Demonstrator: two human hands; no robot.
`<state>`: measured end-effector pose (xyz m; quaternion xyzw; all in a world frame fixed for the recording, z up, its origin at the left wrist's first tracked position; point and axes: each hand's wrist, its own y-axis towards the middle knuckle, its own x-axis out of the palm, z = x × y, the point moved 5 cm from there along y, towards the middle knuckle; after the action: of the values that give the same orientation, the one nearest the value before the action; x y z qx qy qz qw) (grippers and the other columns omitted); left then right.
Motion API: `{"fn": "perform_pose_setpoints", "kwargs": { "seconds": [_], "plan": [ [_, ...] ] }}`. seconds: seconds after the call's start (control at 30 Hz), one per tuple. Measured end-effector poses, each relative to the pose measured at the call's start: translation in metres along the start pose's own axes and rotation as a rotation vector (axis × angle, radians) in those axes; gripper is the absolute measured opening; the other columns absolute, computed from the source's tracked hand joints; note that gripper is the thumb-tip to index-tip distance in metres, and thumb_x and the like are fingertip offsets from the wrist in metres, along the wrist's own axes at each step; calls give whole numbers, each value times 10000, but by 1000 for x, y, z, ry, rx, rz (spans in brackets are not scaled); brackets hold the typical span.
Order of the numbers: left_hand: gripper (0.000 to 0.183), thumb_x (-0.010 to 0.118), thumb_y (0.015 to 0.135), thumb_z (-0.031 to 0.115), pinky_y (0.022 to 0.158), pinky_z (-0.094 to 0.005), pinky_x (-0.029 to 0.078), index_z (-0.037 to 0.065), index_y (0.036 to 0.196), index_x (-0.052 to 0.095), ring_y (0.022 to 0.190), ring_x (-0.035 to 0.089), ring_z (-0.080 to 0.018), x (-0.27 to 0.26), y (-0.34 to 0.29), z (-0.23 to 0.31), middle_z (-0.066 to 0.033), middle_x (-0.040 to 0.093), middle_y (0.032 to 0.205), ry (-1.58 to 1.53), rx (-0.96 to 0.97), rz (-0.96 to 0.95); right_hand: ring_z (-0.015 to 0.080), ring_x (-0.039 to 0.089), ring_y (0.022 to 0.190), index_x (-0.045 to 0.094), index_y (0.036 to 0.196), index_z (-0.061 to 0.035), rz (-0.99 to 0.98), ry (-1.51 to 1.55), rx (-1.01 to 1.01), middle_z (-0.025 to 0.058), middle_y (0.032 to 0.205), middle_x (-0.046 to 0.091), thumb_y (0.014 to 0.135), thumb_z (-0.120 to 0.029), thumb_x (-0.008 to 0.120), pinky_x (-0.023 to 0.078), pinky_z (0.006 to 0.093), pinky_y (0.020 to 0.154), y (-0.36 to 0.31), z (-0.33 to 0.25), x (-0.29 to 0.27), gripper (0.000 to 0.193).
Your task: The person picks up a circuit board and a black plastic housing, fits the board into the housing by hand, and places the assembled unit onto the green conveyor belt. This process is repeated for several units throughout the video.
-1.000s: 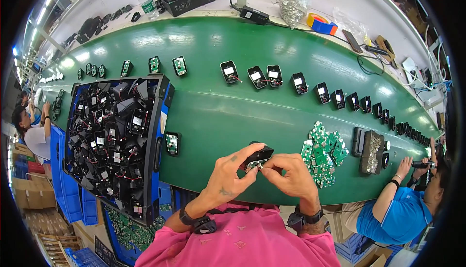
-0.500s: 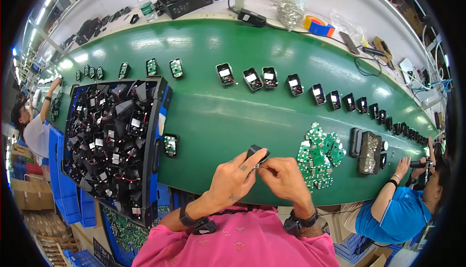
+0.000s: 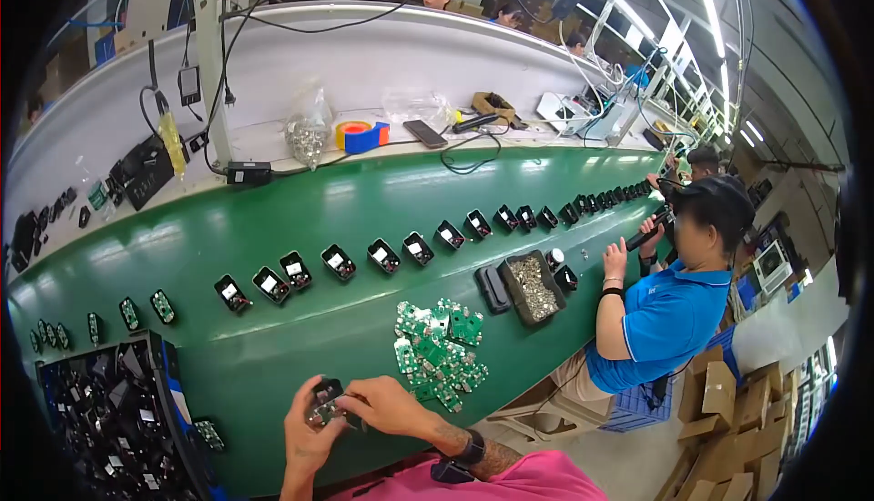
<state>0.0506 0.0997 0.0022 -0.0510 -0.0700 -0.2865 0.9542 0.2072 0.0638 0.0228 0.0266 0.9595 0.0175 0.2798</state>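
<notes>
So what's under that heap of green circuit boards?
The circuit boards overlap on the green tabletop, which shows around the heap. Whatever lies beneath the upper boards is covered and can't be seen.

The green table (image 3: 300, 337) on my feed carried a row of black casings (image 3: 383, 256), a heap of circuit boards (image 3: 439, 353) and a dark tray (image 3: 518, 304) of metal bits (image 3: 535, 287)

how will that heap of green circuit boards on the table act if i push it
The heap of green circuit boards would probably slide and spread apart, since its pieces overlap loosely. Each board will likely stay stiff, being flat and straight-edged. Their component-dotted faces may snag on one another.
</notes>
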Motion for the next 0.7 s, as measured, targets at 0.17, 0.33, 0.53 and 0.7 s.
{"fn": "perform_pose_setpoints", "kwargs": {
  "seconds": [0.17,0.33,0.53,0.7],
  "plan": [
    [720,745,768,-92,881,-321,579,11,1402,419,1048,651,-207,-6,-5,2,-152,602,1213,-117,-24,54,190,647,593,672,911,24,-34,299,212,118,680,667,953,-225,660,482,314,551,-3,-8,4,254],
    [747,761,750,-85,797,-278,575,27,1397,406,966,660,-171,-12,4,3,-139,622,1121,-38,45,131,69,621,622,683,980,33,68,708,202,35,716,678,959,-186,668,476,225,547,-6,-4,14,220],
    [678,778,765,-46,834,-276,567,21,1367,474,1021,649,-150,-25,-5,0,-132,616,1220,151,48,132,48,585,591,686,1002,35,-110,674,276,23,758,665,971,-169,650,453,212,513,3,3,28,209],
    [666,725,796,-71,922,-329,564,49,1401,472,1083,646,-205,-20,-9,-12,-118,587,1276,7,4,50,70,576,540,663,887,18,-149,615,299,20,690,635,1007,-189,588,451,229,473,4,12,14,251]
  ]
}}
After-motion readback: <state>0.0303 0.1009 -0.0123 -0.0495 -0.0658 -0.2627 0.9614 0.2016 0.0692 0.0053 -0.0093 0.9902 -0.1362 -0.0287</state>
